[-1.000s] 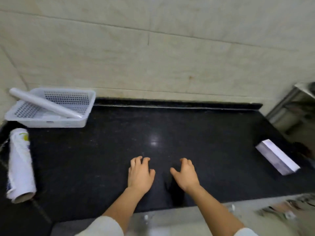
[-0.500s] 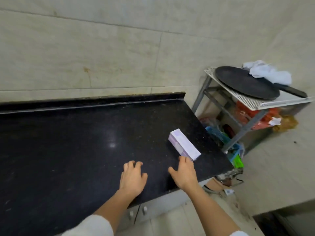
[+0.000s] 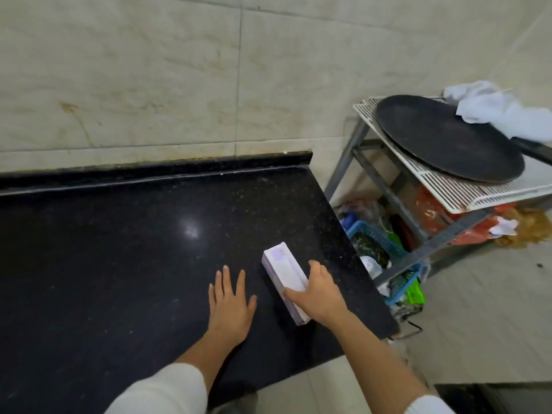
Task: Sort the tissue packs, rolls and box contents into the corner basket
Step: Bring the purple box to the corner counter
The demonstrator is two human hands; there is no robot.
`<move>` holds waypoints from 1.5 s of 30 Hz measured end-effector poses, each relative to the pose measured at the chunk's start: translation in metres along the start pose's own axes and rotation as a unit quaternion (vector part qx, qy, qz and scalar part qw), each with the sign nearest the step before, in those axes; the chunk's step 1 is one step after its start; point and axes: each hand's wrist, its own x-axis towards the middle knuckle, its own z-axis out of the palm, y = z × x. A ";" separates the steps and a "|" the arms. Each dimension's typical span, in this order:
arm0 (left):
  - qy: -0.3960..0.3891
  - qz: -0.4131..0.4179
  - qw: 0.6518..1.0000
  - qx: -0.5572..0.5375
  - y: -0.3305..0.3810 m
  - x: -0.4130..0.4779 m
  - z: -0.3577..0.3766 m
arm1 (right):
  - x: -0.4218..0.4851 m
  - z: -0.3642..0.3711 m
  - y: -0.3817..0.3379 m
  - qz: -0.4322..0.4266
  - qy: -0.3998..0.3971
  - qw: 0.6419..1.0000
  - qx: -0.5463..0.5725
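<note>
From the head view, the right hand is curled over a long pale lilac tissue box lying near the right end of the black countertop, thumb on one side and fingers on the other. The left hand rests flat and empty just beside it, fingers spread on the stone.

Pale lilac-and-white box, speckled black counter, cream marbled wall tiles
</note>
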 end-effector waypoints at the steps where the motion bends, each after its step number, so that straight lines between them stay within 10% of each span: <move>1: 0.001 0.001 1.000 0.015 -0.002 0.000 0.005 | 0.005 0.001 0.000 -0.004 -0.017 1.000 0.000; 11: -0.036 -0.036 0.999 0.015 0.001 0.002 0.002 | 0.033 0.018 -0.018 -0.104 -0.019 0.994 -0.029; 26: 0.157 -0.336 0.923 -0.106 -0.153 -0.145 -0.100 | -0.051 0.106 -0.225 -0.331 -0.177 0.927 0.003; 45: 0.230 -0.367 0.891 -0.135 -0.490 -0.330 -0.265 | -0.264 0.304 -0.544 -0.182 -0.380 0.891 0.169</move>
